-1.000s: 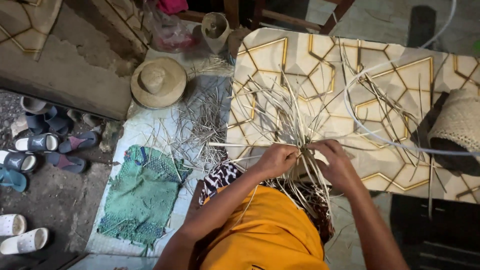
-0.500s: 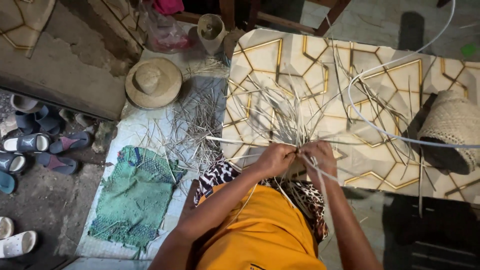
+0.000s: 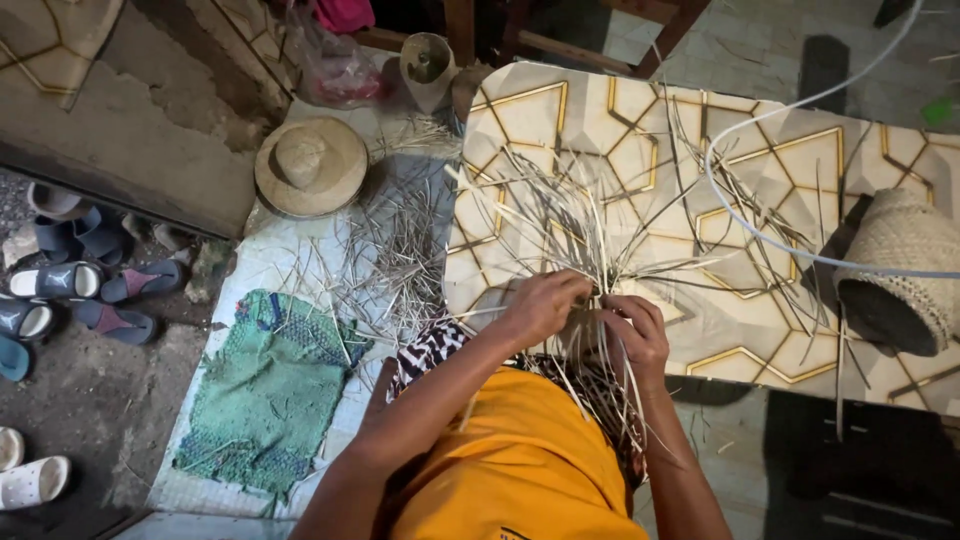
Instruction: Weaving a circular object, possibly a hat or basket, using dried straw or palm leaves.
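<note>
A gold-patterned board carries loose straw strips and a woven basket.

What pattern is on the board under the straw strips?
Pale board with gold geometric line pattern; head view.

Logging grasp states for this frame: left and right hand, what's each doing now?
Left hand: closed, pinching the pale straw strands.
Right hand: closed around the same strands lower down.
</note>
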